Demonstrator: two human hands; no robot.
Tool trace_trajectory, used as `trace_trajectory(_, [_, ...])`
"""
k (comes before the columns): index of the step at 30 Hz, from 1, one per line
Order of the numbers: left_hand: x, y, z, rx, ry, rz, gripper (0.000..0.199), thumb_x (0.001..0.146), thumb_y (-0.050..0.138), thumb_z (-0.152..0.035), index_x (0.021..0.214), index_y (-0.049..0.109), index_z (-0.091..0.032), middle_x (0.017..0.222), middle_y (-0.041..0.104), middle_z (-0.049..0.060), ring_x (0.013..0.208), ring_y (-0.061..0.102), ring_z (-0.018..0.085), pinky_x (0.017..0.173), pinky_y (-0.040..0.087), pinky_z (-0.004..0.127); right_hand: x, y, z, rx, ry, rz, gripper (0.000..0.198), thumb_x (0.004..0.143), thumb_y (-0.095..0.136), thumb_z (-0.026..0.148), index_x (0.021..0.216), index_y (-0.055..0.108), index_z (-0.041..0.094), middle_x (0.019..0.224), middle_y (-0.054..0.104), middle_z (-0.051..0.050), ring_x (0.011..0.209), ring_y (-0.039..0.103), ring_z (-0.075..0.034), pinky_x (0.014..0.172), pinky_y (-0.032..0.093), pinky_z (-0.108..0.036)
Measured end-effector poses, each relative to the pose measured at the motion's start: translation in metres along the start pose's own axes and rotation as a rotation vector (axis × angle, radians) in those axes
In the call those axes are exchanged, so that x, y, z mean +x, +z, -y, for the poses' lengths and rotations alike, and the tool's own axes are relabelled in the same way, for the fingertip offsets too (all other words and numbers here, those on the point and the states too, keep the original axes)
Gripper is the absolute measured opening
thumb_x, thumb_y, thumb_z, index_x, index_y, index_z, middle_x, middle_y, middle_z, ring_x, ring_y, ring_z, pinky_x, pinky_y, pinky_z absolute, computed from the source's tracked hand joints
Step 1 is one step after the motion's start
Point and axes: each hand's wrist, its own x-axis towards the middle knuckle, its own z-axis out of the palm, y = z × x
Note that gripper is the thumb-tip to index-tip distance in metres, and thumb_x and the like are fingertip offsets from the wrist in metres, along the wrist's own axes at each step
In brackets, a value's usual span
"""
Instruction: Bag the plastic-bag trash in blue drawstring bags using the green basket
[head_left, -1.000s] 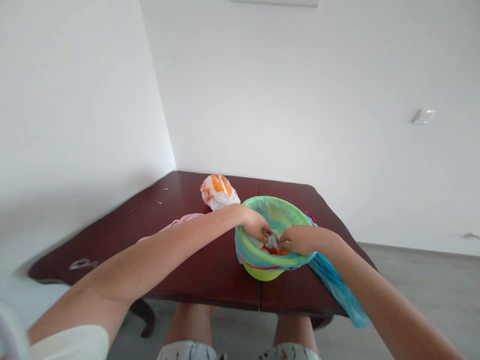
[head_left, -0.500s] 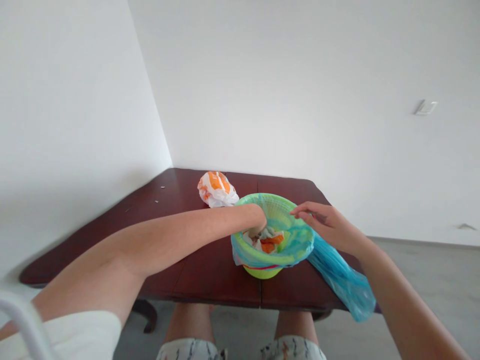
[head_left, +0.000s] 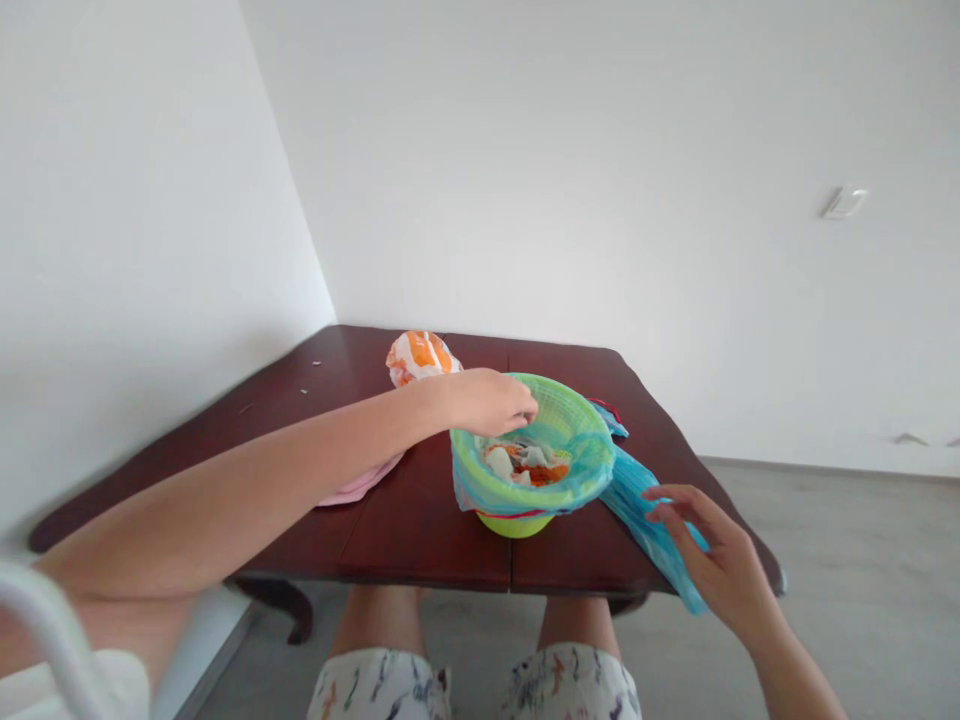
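Observation:
A light-green wastebasket [head_left: 517, 522] stands on the dark red table, lined with a thin blue bag [head_left: 592, 455] folded over its rim. Crumpled white and orange waste [head_left: 536, 470] lies inside. My left hand [head_left: 491, 402] hovers over the basket's left rim, fingers loosely bent and nothing showing between them. Over the table's right edge, my right hand [head_left: 709, 545] is open, thumb and fingers apart. It is nearest a long bunched blue plastic bag [head_left: 637, 510] beside the basket; whether it touches the bag I cannot tell.
Behind my left wrist sits a white and orange plastic bag [head_left: 418, 355]. Pink material [head_left: 367, 485] shows under my left forearm. Small white scraps [head_left: 316, 363] lie on the table [head_left: 435, 520] at left. White walls stand behind and left.
My left hand has risen out of the basket to above its rim. My right hand has moved right and down, away from the rim. The view has shifted slightly.

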Motion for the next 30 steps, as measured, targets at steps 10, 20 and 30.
trace_trajectory(10, [-0.159, 0.074, -0.042, 0.389, 0.271, -0.468, 0.031, 0.113, 0.087, -0.023, 0.141, 0.076, -0.03, 0.14, 0.085, 0.008, 0.126, 0.08, 0.028, 0.115, 0.063, 0.045, -0.051, 0.01, -0.032, 0.095, 0.041, -0.132, 0.048, 0.106, 0.082, 0.074, 0.107, 0.09, 0.027, 0.101, 0.091, -0.012, 0.081, 0.089, -0.031, 0.079, 0.077, -0.042])
trace_trajectory(20, [-0.156, 0.13, -0.033, 0.244, 0.214, -0.861, 0.032, 0.112, 0.082, -0.015, 0.133, 0.082, -0.039, 0.115, 0.094, -0.003, 0.101, 0.089, 0.021, 0.097, 0.068, 0.041, -0.066, 0.028, -0.028, 0.197, 0.119, -0.091, 0.043, 0.107, 0.085, 0.07, 0.11, 0.089, 0.027, 0.098, 0.091, -0.013, 0.08, 0.089, -0.032, 0.076, 0.078, -0.043])
trace_trajectory(30, [-0.128, 0.107, -0.03, -0.067, 0.082, -0.876, 0.006, 0.124, 0.066, -0.025, 0.124, 0.071, -0.028, 0.116, 0.092, 0.007, 0.108, 0.086, 0.026, 0.102, 0.065, 0.046, -0.035, 0.055, -0.035, 0.321, 0.137, -0.135, 0.054, 0.099, 0.089, 0.08, 0.109, 0.088, 0.027, 0.109, 0.09, -0.013, 0.091, 0.087, -0.031, 0.088, 0.076, -0.046])
